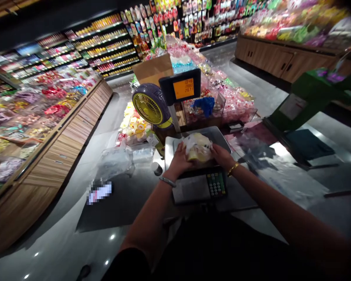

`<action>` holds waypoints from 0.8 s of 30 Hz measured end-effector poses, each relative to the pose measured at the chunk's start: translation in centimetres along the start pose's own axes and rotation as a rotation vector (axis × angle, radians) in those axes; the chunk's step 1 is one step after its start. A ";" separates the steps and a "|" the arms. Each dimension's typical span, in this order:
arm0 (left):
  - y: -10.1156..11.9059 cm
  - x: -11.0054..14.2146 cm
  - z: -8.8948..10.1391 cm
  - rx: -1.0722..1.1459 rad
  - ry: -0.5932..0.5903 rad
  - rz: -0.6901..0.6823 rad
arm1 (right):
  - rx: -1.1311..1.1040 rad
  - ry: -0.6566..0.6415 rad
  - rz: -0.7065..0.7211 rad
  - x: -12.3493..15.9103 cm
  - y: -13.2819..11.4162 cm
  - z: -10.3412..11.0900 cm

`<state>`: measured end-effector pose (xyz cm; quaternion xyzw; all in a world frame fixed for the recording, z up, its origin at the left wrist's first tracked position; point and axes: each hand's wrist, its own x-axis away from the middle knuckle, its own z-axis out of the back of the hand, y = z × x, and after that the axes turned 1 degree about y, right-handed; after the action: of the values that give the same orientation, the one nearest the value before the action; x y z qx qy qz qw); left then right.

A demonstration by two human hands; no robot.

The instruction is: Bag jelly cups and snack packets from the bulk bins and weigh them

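A clear plastic bag of pale yellow sweets (197,147) lies on the steel pan of a weighing scale (219,136). My left hand (179,158) grips the bag's left side and my right hand (221,155) grips its right side, fingers curled round it. The scale's keypad (216,184) sits just below my wrists. Its orange display (183,88) stands on a pole behind the pan and shows lit digits.
A small purple fan (150,105) stands left of the display. Loose plastic bags (117,160) lie on the dark counter at left and right. Bins of wrapped candy (234,101) stretch behind the scale. Wooden candy counters (61,136) line the aisle on the left.
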<state>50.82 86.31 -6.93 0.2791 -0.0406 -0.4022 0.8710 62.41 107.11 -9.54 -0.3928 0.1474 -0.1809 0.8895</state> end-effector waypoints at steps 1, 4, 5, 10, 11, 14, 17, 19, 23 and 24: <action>0.1 0.0 -0.1 0.010 -0.001 0.012 | -0.016 0.011 0.004 0.6 0.3 0.3; 0.5 0.2 -0.3 0.052 0.019 0.059 | -0.046 0.082 0.012 3.7 1.7 1.4; 0.7 0.5 -0.2 0.076 0.044 0.074 | -0.053 0.126 0.008 5.1 2.4 1.7; 2.1 3.5 0.1 0.155 0.182 0.187 | -0.115 0.222 -0.253 13.0 6.4 0.8; 2.5 4.5 -0.1 0.143 0.183 0.218 | -0.121 0.192 -0.314 14.4 7.0 0.1; 3.7 7.9 -1.3 0.081 0.132 0.292 | -0.130 0.098 -0.402 17.2 8.1 -2.3; 4.5 10.4 -3.1 -0.017 0.033 0.314 | -0.141 0.028 -0.440 17.9 7.9 -4.3; 4.7 11.1 -3.9 -0.119 -0.042 0.298 | -0.134 0.001 -0.451 17.5 7.5 -5.0; 4.9 11.4 -4.4 -0.271 -0.106 0.273 | -0.085 -0.008 -0.478 16.5 6.5 -5.5; 5.0 11.4 -4.3 -0.286 -0.108 0.268 | -0.071 -0.005 -0.487 16.3 6.3 -5.5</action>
<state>63.11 82.64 -9.75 0.1229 -0.0665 -0.2987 0.9441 76.02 100.34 -19.77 -0.4481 0.0523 -0.3835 0.8059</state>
